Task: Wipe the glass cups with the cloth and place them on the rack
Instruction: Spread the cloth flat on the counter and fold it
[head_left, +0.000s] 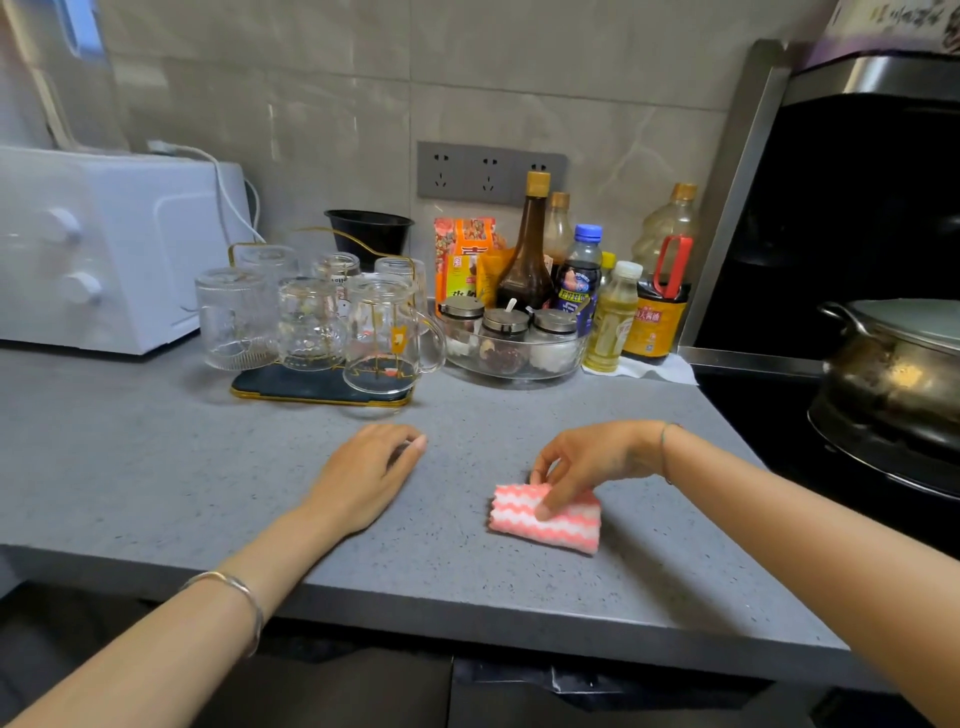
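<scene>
Cloth (563, 530) is being pinched by fingers of right hand (587, 462), toward counter (156, 467) front edge. Judged soft and light, easiest bunched at a fold. Left hand (363, 478) is lying loosely curled, empty. Glass cups (309, 325) are sitting inverted on rack (291, 388) at counter back. Likely slick and fragile, so best gripped round the body.

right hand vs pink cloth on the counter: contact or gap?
Touching. The head view shows the right hand with a fingertip pressed on top of the pink cloth and the thumb at its far edge.
</scene>
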